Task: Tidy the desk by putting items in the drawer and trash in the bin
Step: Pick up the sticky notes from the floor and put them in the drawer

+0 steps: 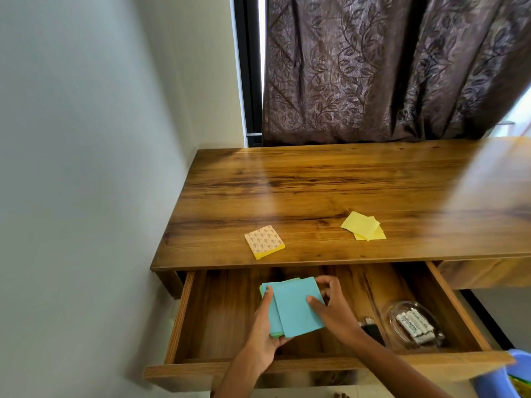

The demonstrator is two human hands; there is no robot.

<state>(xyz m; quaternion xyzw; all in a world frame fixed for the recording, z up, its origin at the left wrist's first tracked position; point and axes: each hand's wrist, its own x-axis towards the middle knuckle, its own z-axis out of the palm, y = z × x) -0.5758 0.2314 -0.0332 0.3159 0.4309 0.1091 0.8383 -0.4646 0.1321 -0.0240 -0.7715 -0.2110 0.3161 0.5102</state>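
Both hands hold a stack of blue sticky notes (293,307) over the open wooden drawer (184,320). My left hand (263,334) grips the stack from underneath at its left side, with a fingertip on top. My right hand (330,307) pinches the stack's right edge, thumb on the top sheet. On the desk top (316,179) lie a patterned sticky-note pad with yellow edges (264,245) and a few loose yellow notes (363,226).
Inside the drawer at the right sit a clear glass dish with white batteries (413,326) and a small black object (372,330). A blue bin (500,380) shows at the lower right. A wall is close on the left; a curtain hangs behind the desk.
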